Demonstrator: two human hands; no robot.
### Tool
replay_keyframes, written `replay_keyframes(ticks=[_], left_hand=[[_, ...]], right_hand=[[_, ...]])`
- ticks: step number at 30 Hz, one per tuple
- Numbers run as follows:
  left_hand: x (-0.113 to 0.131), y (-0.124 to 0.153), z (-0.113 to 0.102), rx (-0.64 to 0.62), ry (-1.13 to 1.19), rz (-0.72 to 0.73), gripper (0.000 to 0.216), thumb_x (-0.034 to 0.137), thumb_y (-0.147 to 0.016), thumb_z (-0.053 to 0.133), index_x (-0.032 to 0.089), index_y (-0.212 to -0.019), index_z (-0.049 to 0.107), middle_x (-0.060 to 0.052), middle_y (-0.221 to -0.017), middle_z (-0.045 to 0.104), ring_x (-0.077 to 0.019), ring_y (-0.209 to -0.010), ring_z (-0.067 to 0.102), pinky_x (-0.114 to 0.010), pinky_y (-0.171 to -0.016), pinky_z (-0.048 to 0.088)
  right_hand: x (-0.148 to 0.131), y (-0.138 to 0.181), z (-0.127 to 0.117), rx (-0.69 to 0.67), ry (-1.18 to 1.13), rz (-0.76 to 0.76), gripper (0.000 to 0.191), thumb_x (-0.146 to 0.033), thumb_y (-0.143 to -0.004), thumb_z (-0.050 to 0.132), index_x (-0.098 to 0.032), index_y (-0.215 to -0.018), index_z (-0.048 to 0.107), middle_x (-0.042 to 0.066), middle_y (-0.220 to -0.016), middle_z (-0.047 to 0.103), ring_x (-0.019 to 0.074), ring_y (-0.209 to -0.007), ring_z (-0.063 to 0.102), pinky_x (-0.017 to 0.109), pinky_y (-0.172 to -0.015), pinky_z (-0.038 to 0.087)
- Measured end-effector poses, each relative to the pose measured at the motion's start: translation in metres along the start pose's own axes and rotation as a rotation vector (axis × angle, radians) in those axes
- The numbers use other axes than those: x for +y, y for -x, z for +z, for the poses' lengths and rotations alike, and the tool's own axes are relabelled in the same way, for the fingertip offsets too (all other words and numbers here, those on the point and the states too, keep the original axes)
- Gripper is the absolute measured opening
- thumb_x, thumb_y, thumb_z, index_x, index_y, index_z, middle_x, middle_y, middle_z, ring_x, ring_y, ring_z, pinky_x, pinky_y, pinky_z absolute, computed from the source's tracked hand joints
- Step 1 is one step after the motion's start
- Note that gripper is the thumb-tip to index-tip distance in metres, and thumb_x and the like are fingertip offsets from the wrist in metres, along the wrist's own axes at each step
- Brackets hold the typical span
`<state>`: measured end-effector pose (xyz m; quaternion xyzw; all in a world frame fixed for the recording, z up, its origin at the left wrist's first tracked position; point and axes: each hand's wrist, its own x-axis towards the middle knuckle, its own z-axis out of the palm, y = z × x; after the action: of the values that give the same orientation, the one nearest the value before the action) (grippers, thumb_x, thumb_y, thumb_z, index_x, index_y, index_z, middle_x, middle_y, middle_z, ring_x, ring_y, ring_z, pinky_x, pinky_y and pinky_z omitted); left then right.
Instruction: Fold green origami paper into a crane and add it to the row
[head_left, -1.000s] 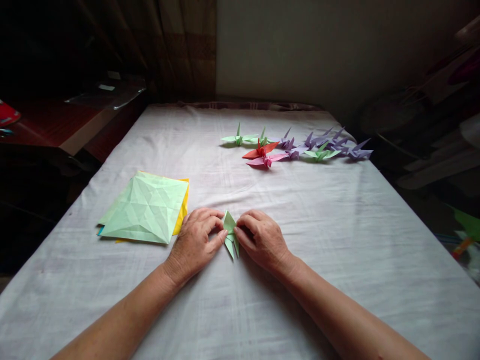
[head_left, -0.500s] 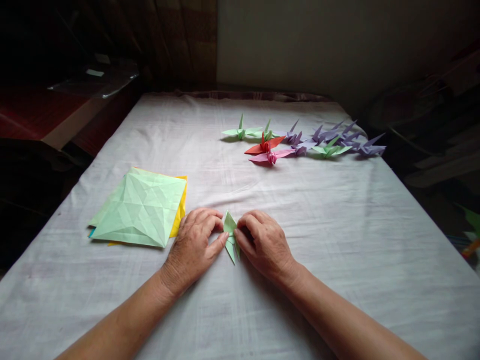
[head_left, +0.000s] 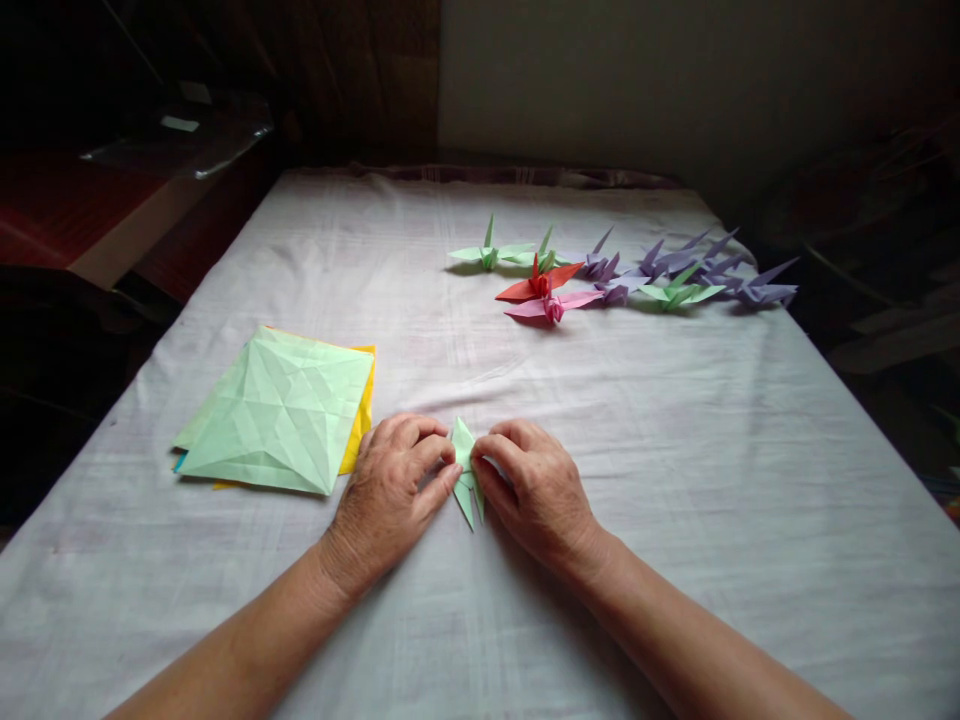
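Holding folded paper (head_left: 463, 447) by its edges, both hands (head_left: 536, 488) have room ahead.

The left hand (head_left: 397, 475) and right hand (head_left: 531, 488) pinch a small folded green paper (head_left: 463, 446) from both sides; its two narrow tips (head_left: 466, 505) are directed to the near side. Beside the left hand lies a paper stack (head_left: 281, 410), and farther away colourful paper cranes (head_left: 618, 290) rest on white cloth (head_left: 675, 420).
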<state>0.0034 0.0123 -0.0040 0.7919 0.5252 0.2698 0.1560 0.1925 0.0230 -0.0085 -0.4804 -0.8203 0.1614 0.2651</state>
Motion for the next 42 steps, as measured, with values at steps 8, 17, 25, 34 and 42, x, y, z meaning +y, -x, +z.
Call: replay_keyframes(ticks=[8, 17, 25, 34, 42], left_hand=[[0.002, -0.001, -0.002, -0.042, -0.026, -0.027, 0.009, 0.029, -0.092, 0.061, 0.022, -0.085, 0.06, -0.004, -0.109, 0.064, -0.0238, -0.108, 0.054, -0.04, -0.094, 0.04], [0.006, -0.003, -0.003, -0.063, -0.057, -0.059, 0.006, 0.026, -0.087, 0.066, 0.023, -0.084, 0.062, -0.002, -0.11, 0.064, -0.0248, -0.109, 0.054, -0.042, -0.096, 0.037], [0.001, -0.003, -0.006, -0.068, 0.029, -0.033, 0.005, 0.022, -0.088, 0.062, 0.023, -0.084, 0.061, -0.002, -0.11, 0.065, -0.0239, -0.109, 0.055, -0.042, -0.095, 0.039], [-0.003, -0.001, -0.001, 0.005, -0.015, -0.027, 0.018, 0.023, -0.087, 0.062, 0.021, -0.104, 0.058, -0.006, -0.11, 0.066, -0.0258, -0.11, 0.055, -0.044, -0.098, 0.041], [-0.009, 0.0, -0.003, 0.035, 0.074, 0.052, 0.015, 0.03, -0.086, 0.065, 0.025, -0.1, 0.067, -0.005, -0.116, 0.067, -0.0258, -0.112, 0.058, -0.045, -0.099, 0.042]], right_hand=[[-0.003, -0.001, -0.001, -0.031, 0.034, 0.022, 0.009, -0.026, -0.091, 0.061, -0.02, -0.088, 0.066, 0.005, -0.088, 0.062, 0.019, -0.081, 0.057, 0.03, -0.072, 0.041], [-0.004, -0.001, -0.001, -0.029, 0.017, 0.031, 0.006, -0.024, -0.09, 0.062, -0.02, -0.086, 0.065, 0.004, -0.087, 0.063, 0.0188, -0.08, 0.057, 0.029, -0.072, 0.039], [0.003, 0.0, -0.001, -0.001, -0.119, 0.035, 0.01, -0.018, -0.091, 0.057, -0.021, -0.085, 0.064, 0.003, -0.084, 0.063, 0.017, -0.077, 0.057, 0.028, -0.071, 0.042], [0.003, 0.001, 0.003, 0.069, -0.097, 0.032, 0.015, -0.019, -0.09, 0.055, -0.018, -0.103, 0.062, 0.006, -0.088, 0.066, 0.0202, -0.08, 0.06, 0.032, -0.074, 0.045], [0.004, 0.002, 0.001, 0.066, -0.137, -0.002, 0.016, -0.023, -0.092, 0.053, -0.02, -0.099, 0.067, 0.007, -0.094, 0.068, 0.0205, -0.086, 0.063, 0.033, -0.078, 0.049]])
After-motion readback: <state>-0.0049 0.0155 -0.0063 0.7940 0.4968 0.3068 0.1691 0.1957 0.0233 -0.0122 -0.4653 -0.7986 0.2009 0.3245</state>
